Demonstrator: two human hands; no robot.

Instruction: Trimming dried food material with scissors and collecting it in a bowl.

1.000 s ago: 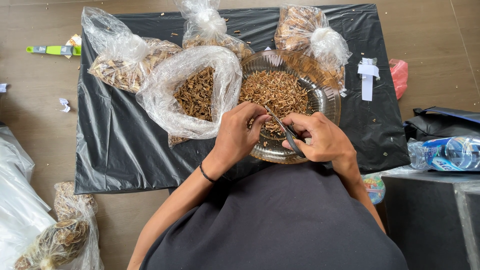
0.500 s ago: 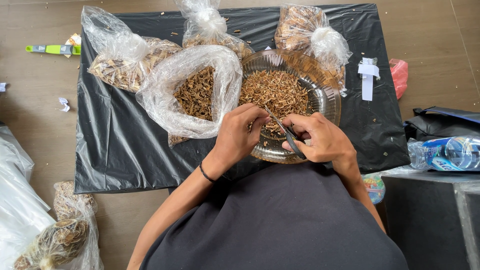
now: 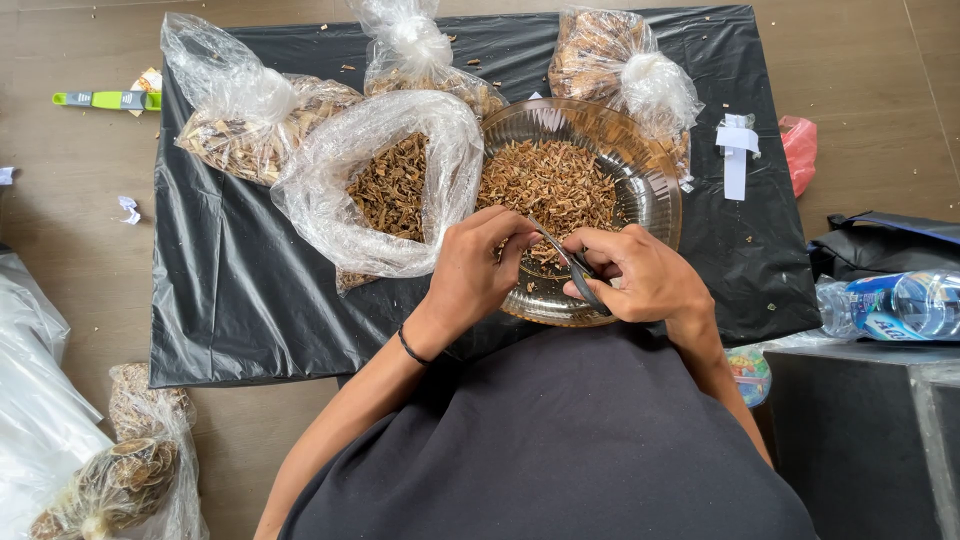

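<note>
Head view: the right hand [image 3: 640, 280] grips a pair of small dark-handled scissors [image 3: 570, 268], fingers curled shut around the handles, blades pointing up and left toward the left hand's fingertips. The left hand [image 3: 480, 268] is pinched closed on a small brown dried piece; it is too small and too hidden by the fingers to make out clearly. Both hands meet over the near rim of the round clear ribbed plastic bowl [image 3: 655, 215], which holds a heap of brown dried cut bits [image 3: 550, 180] just beyond the fingertips.

To the left of the left hand's fingers lies an open clear plastic bag of darker dried pieces [image 3: 385, 190], its mouth touching the bowl. Farther beyond the fingers sit three tied clear bags of dried material [image 3: 250, 125], all on a black plastic sheet [image 3: 250, 300].

To snip well, I judge the piece should stay pinched close to the blades but with fingertips clear of the edges, and the cut should be made directly above the bowl so the bits drop onto the heap rather than on the sheet. Short, controlled closures suit brittle material.
</note>
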